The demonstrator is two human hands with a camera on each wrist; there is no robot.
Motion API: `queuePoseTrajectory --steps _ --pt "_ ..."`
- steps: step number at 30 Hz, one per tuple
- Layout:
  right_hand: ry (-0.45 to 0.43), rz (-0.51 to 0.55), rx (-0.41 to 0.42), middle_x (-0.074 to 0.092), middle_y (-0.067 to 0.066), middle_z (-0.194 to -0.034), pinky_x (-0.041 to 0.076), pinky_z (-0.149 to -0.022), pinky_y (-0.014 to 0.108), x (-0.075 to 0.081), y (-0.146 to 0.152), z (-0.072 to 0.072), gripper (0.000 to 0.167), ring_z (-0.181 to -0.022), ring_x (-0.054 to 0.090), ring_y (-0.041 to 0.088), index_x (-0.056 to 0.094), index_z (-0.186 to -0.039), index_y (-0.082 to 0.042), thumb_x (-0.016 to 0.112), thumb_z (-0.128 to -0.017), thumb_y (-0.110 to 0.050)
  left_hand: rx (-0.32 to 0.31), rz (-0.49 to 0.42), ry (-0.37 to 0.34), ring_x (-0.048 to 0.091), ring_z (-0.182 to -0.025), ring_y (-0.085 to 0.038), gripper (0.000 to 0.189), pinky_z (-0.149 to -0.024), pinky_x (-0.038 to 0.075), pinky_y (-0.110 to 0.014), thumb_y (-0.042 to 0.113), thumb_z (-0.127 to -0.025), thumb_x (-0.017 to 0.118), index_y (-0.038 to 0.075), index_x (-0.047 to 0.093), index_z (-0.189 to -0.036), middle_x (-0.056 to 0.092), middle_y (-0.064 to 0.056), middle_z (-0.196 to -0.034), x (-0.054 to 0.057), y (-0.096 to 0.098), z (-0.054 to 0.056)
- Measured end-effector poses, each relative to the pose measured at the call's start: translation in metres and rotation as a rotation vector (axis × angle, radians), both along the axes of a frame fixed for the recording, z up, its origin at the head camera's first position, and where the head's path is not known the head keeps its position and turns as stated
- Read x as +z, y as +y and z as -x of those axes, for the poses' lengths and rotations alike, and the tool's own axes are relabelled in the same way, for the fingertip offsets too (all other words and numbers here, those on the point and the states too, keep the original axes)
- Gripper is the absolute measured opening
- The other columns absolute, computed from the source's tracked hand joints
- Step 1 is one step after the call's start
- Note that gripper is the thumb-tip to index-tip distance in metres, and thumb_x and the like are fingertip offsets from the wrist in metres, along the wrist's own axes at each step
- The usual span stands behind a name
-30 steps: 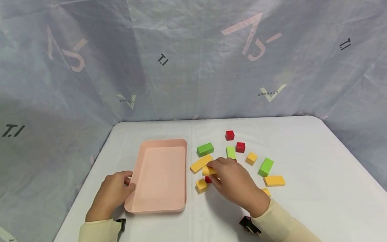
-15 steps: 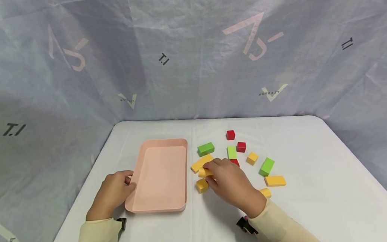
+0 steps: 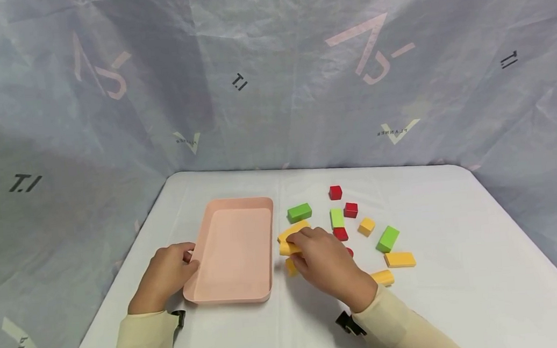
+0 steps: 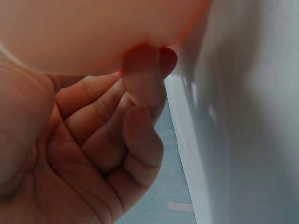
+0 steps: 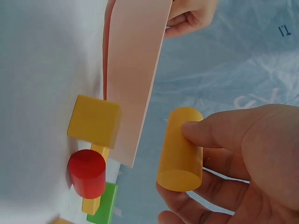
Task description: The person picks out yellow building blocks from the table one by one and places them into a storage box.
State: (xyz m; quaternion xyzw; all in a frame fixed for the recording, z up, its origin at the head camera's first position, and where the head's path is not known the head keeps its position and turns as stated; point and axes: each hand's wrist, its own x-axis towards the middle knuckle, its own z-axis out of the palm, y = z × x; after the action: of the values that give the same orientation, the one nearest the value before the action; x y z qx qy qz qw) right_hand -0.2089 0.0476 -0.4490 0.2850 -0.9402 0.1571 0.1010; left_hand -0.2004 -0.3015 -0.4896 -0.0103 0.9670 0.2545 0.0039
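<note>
My left hand grips the left wall of a shallow pink tray. In the left wrist view, the curled fingers touch the tray wall from outside. Between thumb and fingers, my right hand pinches a yellow cylinder, off the table and just right of the tray. Near that hand are a yellow cube, a red cylinder and a long yellow block. From the head view, the hand partly hides the cube and the long block.
Right of the tray lie a green block, a light green block, red cubes, a small yellow cube, another green block, a flat yellow block and a second yellow cylinder. A grey cloth hangs behind the white table.
My right hand has moved left toward the tray with the yellow cylinder, uncovering the second yellow cylinder and a red block behind it. The left hand stays at the tray's wall.
</note>
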Motion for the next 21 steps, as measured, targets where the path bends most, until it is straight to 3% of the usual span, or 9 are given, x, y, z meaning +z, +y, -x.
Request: queuePoseTrajectory --steps 7,14,21 --pt "0.005 0.005 0.045 0.073 -0.003 -0.107 0.056 -0.080 0.028 0.000 -0.007 0.001 0.031 -0.091 0.063 0.014 0.074 -0.119 -0.015 0.081 -0.089 -0.021 0.019 -0.005 -0.009 0.063 -0.069 -0.014 0.041 -0.062 0.051 -0.032 0.009 -0.090 0.069 0.001 0.068 -0.130 0.073 -0.008 -0.094 -0.001 0.001 0.002" --pt "0.071 0.034 0.104 0.073 -0.005 -0.104 0.054 -0.075 0.027 -0.001 -0.019 -0.001 0.026 -0.084 0.061 0.013 0.076 -0.114 -0.015 0.080 -0.089 -0.019 0.015 0.003 -0.004 0.064 -0.069 -0.014 0.041 -0.062 0.052 -0.032 0.010 -0.091 0.069 0.001 0.068 -0.131 0.073 -0.008 -0.095 -0.001 0.001 0.001" --pt "0.055 0.015 0.123 0.073 -0.004 -0.105 0.054 -0.076 0.026 0.004 -0.032 -0.004 0.028 -0.085 0.062 0.015 0.075 -0.116 -0.015 0.080 -0.089 -0.019 0.010 0.000 0.004 0.062 -0.068 -0.014 0.040 -0.061 0.051 -0.032 0.010 -0.091 0.068 0.001 0.069 -0.130 0.072 -0.007 -0.093 0.000 0.001 0.001"
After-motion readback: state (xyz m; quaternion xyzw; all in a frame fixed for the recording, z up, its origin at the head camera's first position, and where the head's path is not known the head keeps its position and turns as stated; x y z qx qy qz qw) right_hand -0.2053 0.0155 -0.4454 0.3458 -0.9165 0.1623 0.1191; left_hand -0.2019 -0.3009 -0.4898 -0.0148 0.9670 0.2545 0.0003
